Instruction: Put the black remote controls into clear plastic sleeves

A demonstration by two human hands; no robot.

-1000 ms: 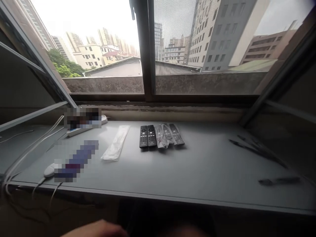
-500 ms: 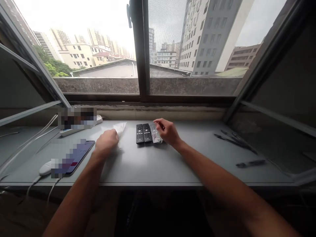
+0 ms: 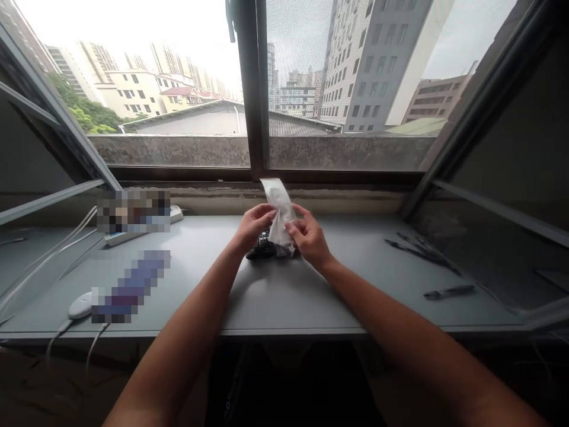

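Note:
A translucent white plastic bag [image 3: 279, 216] is held upright between both hands, above the middle of the desk. My left hand [image 3: 255, 228] pinches its left side with closed fingers. On the opposite side my right hand [image 3: 307, 237] grips it between thumb and fingers. Black remote controls [image 3: 262, 246] lie on the desk behind and below the bag, mostly hidden by it and my left hand. A small clear packet [image 3: 285, 251] shows beneath the bag's lower end, its contents not clear to me.
On the grey desk [image 3: 284, 308], a blurred-out phone [image 3: 133, 290] and a white oval device [image 3: 80, 305] with cables lie left, a white power strip [image 3: 146, 231] behind. Dark cables [image 3: 422, 255] and a pen-like dark object [image 3: 448, 292] lie right. A window frame [image 3: 255, 89] stands at the back.
My left hand has brought the plastic bag from the left to the centre, over the remotes. My right hand, previously by the small packet, now holds the bag too.

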